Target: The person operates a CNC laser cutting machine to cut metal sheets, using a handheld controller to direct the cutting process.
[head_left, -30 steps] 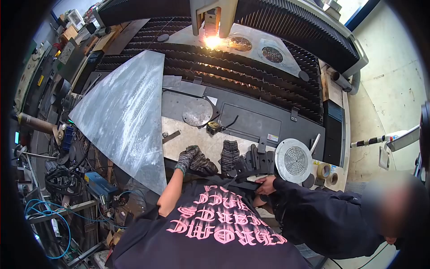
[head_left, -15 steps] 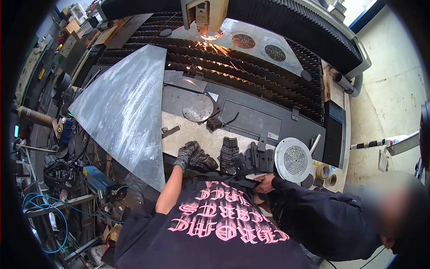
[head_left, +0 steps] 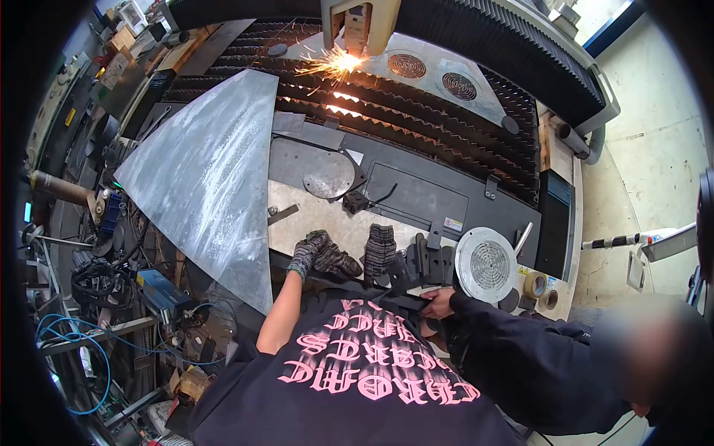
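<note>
My left hand (head_left: pixel 303 256), in a grey knit glove with a bare forearm behind it, is at the front edge of the bench. Its fingers look curled against a bunched dark knit glove (head_left: pixel 336 260); where one ends and the other begins is hard to make out. Just to the right, another striped knit glove (head_left: pixel 379 251) lies on the bench, beside black metal brackets (head_left: pixel 422 260). I cannot see my right hand; a co-worker's dark sleeve (head_left: pixel 513 338) covers that side. The co-worker's bare hand (head_left: pixel 439 303) is close to the brackets, near my shirt.
Sparks fly under a cutting head (head_left: pixel 357 33) over the slatted bed (head_left: pixel 416 123). A large triangular metal sheet (head_left: pixel 212 182) juts over the left side. On the bench are a round slotted disc (head_left: pixel 486 265), tape rolls (head_left: pixel 535 284) and a small black block (head_left: pixel 355 201).
The cutting head has shifted slightly right, and its sparks are brighter, spraying left. The co-worker's head has moved a little left. My left hand stays in about the same place.
</note>
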`<move>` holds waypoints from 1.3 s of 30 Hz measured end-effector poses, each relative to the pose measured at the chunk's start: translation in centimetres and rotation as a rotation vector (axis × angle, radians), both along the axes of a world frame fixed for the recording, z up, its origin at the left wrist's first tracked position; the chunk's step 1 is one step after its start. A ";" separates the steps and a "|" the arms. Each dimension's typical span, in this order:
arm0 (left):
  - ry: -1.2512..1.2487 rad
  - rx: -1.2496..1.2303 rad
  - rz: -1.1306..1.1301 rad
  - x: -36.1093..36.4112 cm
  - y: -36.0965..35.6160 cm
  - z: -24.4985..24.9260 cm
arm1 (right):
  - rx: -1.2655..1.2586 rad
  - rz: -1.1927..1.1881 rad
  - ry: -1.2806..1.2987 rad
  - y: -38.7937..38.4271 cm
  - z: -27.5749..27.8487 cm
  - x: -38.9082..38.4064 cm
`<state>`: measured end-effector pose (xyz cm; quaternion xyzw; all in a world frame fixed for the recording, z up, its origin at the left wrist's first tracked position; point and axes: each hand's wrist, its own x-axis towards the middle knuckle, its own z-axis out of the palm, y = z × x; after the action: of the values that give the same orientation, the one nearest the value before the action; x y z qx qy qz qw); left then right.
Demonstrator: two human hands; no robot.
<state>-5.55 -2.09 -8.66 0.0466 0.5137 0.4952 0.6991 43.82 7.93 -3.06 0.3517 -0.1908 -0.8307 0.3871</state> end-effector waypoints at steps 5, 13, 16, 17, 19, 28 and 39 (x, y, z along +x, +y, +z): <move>0.577 0.076 -0.229 1.4 -0.4 5.3 | 0.049 0.042 -0.050 0.0 -0.1 -0.1; 0.680 0.126 -0.346 1.1 0.0 5.5 | -0.022 0.000 -0.044 -0.3 -1.6 0.5; 0.315 0.083 -0.083 0.6 -0.4 3.3 | -0.041 -0.003 -0.039 -0.3 -1.2 0.3; 0.176 0.062 0.002 0.6 -0.3 1.8 | -0.049 -0.004 -0.038 -0.3 -1.1 0.4; -0.097 0.016 0.154 0.6 0.4 0.0 | -0.060 -0.016 -0.031 -0.4 -1.1 0.5; 0.475 0.161 -0.041 0.6 -0.4 0.6 | 0.692 0.023 -0.039 -7.2 1.9 0.7; 0.364 -0.186 -0.005 1.4 0.9 5.9 | 1.847 -1.011 0.043 -5.7 31.0 -12.8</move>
<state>-4.12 -1.21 -2.74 0.0717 0.6749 0.4272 0.5974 31.06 2.23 27.93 0.3748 0.3988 -0.7243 -0.4193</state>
